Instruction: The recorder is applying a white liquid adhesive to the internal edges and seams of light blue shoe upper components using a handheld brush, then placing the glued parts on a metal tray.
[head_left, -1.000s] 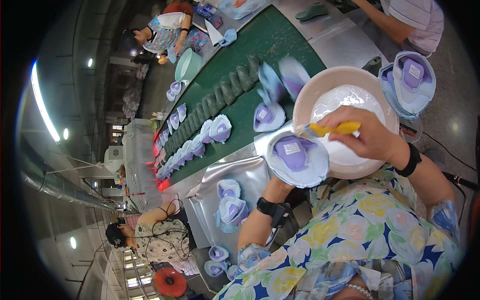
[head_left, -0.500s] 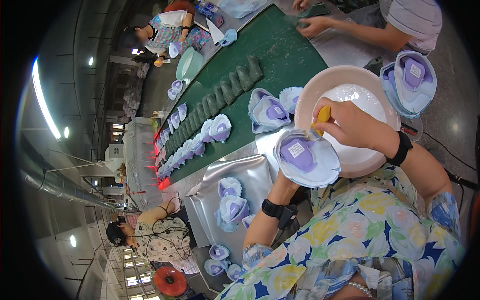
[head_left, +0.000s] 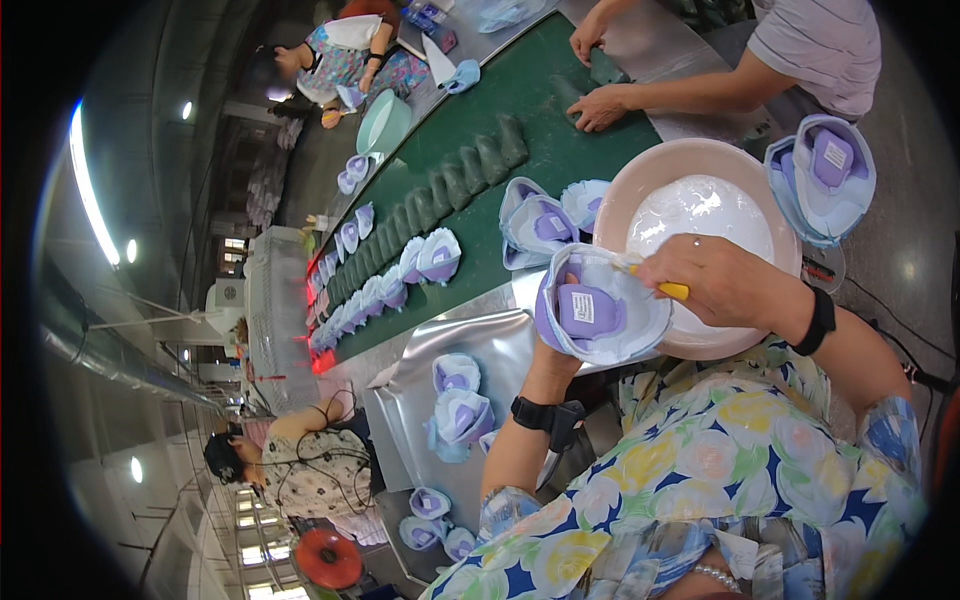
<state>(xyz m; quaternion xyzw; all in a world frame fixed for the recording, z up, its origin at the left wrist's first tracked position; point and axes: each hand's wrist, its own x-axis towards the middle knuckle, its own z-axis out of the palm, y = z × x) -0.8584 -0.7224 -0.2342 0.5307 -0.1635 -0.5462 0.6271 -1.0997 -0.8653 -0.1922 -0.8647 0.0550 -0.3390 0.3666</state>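
My left hand [head_left: 553, 362] holds up a pale blue shoe upper [head_left: 640, 305] with a purple lining and a white label inside; most of its fingers are hidden behind the upper. In my closed right hand [head_left: 708, 278] is a small brush [head_left: 674, 291] with a yellow handle. Its tip meets the upper's right rim, though the exact contact is hard to make out. Just beyond both hands, a pink basin [head_left: 612, 212] holds white liquid.
More uppers [head_left: 548, 222] lie left of the basin, and a stack [head_left: 835, 165] stands at its right. Dark foot-shaped forms [head_left: 440, 190] line the green belt [head_left: 560, 120]. Silver sheeting [head_left: 500, 350] carries other uppers. Across the belt, a co-worker's hands [head_left: 600, 105] handle a dark green piece.
The upper has shifted slightly left and up and turned, showing more of its inside. My right hand and brush have moved nearer me. The co-worker's hands have come down onto the belt.
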